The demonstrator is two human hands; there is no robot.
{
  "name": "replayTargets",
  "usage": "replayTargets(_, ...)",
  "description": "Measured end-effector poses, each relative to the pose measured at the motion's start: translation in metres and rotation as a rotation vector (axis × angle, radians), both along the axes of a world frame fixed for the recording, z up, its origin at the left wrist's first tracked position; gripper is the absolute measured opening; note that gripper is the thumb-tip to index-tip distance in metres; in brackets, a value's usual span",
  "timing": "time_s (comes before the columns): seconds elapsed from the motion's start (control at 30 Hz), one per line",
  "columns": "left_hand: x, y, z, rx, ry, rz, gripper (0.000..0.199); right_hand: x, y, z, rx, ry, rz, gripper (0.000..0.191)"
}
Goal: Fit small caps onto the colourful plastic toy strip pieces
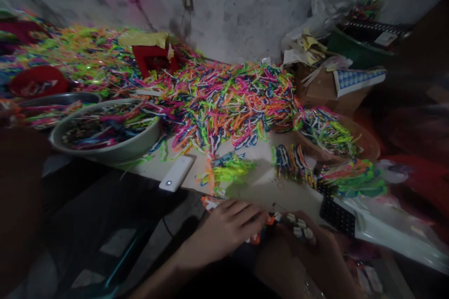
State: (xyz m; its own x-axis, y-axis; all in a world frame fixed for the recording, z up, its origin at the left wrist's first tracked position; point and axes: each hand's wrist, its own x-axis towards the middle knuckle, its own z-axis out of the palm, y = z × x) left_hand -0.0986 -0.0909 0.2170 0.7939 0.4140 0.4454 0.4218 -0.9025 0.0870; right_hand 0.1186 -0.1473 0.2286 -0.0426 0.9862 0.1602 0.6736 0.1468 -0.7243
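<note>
My left hand (233,226) is closed over an orange and white strip piece (255,238) at the table's front edge, its fingers bent together. Close beside it on the right, my right hand (315,238) is wrapped round a bundle of pieces with whitish ends (298,226). The two hands nearly meet at an orange bit between them. Just beyond lie yellow-green strips (231,170) on the pale tabletop (259,189). Rows of dark striped strips (293,161) sit further right. Blur hides fine detail in both hands.
A large heap of coloured strips (228,98) covers the back. Left are a pale basin (105,149), a white power bank (177,173) and a red stool (154,58). Right are a pinkish basin (368,142), cardboard box (315,88), black perforated tray (337,217) and plastic sheet (396,236).
</note>
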Motion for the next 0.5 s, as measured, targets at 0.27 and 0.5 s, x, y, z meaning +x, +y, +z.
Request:
replayTargets(0.27, 0.004, -0.003, -0.005, -0.052, 0.084, -0.002, 0.024, 0.009, -0.008, -0.008, 0.119, -0.312, 0.118, 0.040)
replayTargets(0.5, 0.006, -0.006, -0.005, -0.026, 0.097, -0.028, 0.020, 0.011, -0.012, -0.010, 0.008, -0.357, 0.202, 0.051)
